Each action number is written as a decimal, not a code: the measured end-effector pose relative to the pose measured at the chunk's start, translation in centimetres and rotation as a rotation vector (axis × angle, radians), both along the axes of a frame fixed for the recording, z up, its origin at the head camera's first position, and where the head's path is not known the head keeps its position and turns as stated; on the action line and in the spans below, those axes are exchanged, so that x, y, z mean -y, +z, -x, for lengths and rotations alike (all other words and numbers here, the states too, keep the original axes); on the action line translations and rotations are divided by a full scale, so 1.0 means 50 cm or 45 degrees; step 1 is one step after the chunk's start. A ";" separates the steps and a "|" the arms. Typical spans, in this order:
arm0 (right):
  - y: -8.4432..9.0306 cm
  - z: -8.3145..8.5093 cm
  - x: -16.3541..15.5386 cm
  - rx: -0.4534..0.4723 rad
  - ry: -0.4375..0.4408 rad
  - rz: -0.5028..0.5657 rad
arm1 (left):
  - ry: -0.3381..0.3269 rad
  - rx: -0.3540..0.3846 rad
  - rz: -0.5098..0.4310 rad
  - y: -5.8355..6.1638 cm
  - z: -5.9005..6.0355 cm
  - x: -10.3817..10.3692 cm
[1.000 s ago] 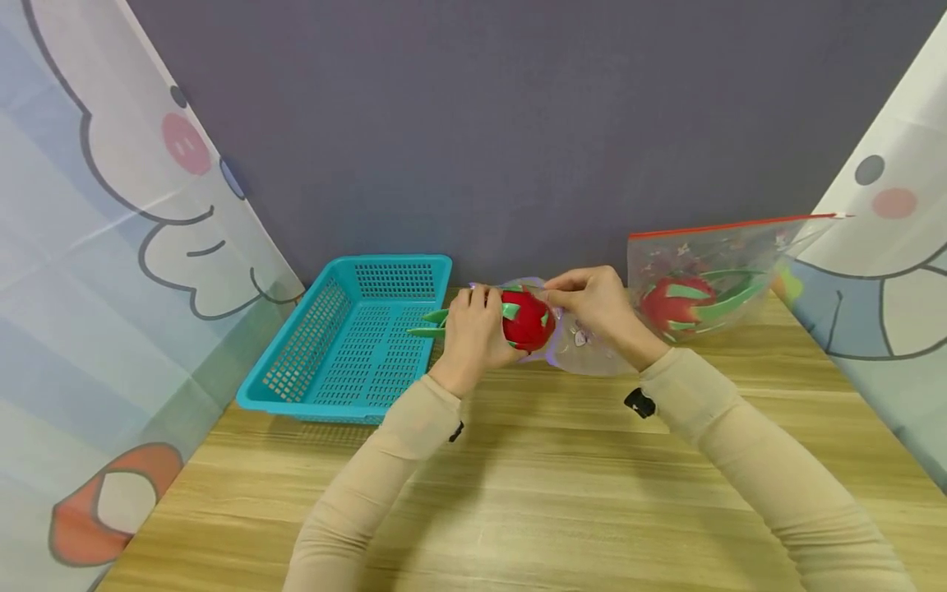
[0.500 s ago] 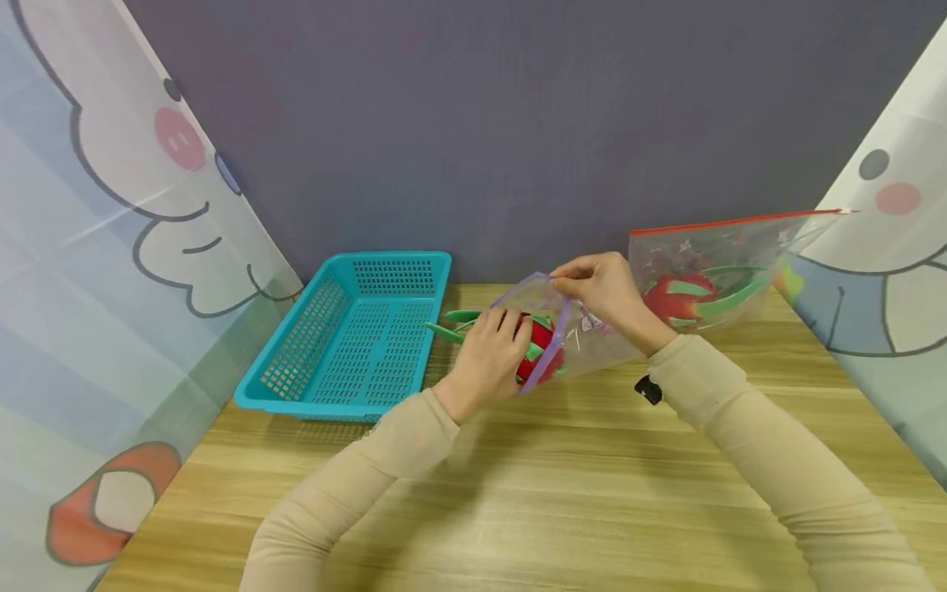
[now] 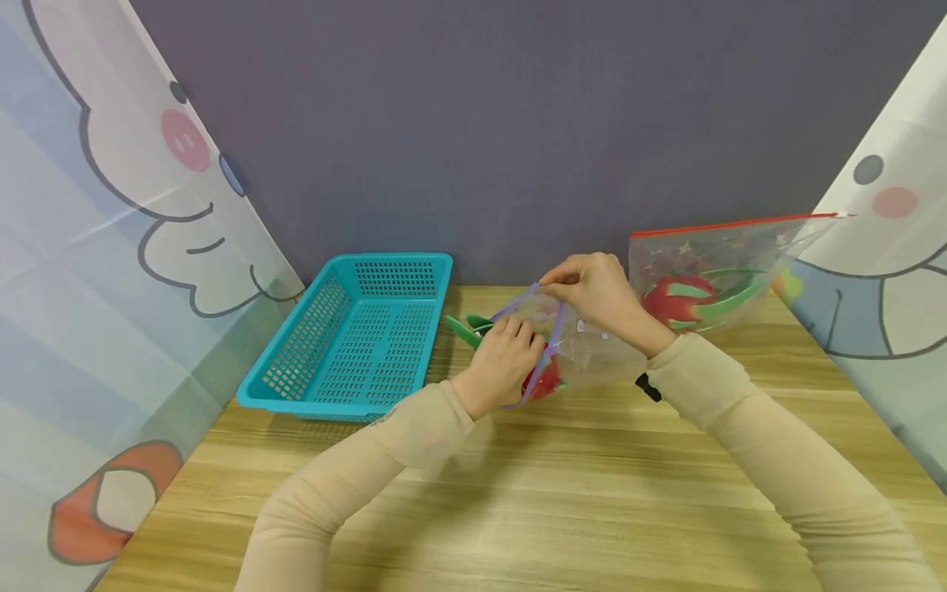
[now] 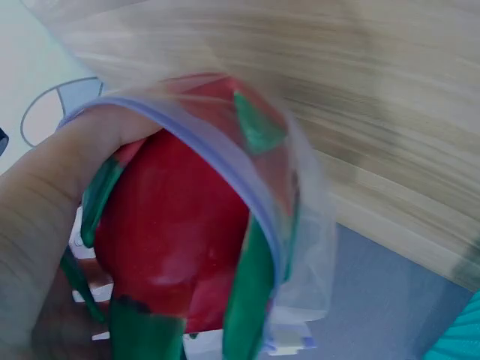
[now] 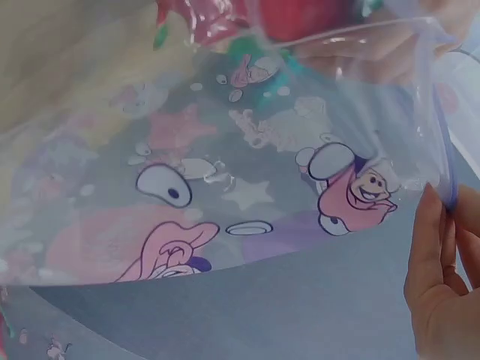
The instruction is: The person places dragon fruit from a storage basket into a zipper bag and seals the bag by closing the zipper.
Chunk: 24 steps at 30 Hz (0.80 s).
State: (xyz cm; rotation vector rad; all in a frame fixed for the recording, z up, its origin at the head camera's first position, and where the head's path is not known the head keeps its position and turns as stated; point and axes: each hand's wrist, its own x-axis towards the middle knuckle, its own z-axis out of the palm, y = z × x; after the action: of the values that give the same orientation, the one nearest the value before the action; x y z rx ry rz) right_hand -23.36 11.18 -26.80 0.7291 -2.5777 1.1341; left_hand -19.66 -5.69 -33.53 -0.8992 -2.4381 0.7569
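Observation:
My left hand (image 3: pixel 515 344) grips a red toy dragon fruit (image 3: pixel 545 381) with green leaves and holds it in the mouth of a clear zip bag (image 3: pixel 592 349) with a purple rim. In the left wrist view the fruit (image 4: pixel 172 240) sits partly past the purple rim (image 4: pixel 225 154), with my hand (image 4: pixel 45 195) around it. My right hand (image 3: pixel 556 284) pinches the upper edge of the bag's mouth and holds it up. The right wrist view shows the bag's cartoon-printed wall (image 5: pixel 225 187), my fingers (image 5: pixel 435 277) on its rim, and the red fruit (image 5: pixel 300 15) at the top.
A teal slotted basket (image 3: pixel 355 337) stands on the wooden table (image 3: pixel 518 493) to the left of my hands. At the right, a second clear bag (image 3: pixel 710 255) with a red zip leans upright and holds another dragon fruit (image 3: pixel 669 300). Printed curtains flank both sides.
My left hand has moved the fruit from outside the bag down into its mouth. My right hand has raised the bag's rim and holds it open.

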 end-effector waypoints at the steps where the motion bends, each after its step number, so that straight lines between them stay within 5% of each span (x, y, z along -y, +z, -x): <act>1: 0.000 -0.001 0.001 -0.016 0.003 -0.005 | 0.030 0.035 0.031 0.002 0.000 -0.003; 8: -0.004 -0.006 -0.001 -0.107 0.024 -0.028 | 0.171 0.206 0.216 0.013 0.006 -0.020; 13: 0.000 -0.007 -0.006 -0.139 0.047 -0.044 | 0.233 0.308 0.237 0.020 0.021 -0.027; 24: 0.009 -0.002 -0.021 -0.069 0.009 -0.025 | 0.442 0.481 -0.090 0.006 0.045 -0.015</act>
State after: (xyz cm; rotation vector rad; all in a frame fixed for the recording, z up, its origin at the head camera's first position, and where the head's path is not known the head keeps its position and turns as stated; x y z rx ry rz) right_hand -23.24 12.22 -26.37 0.7634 -2.5469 1.0771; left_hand -21.92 -4.96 -33.22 -0.6433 -2.9860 0.6554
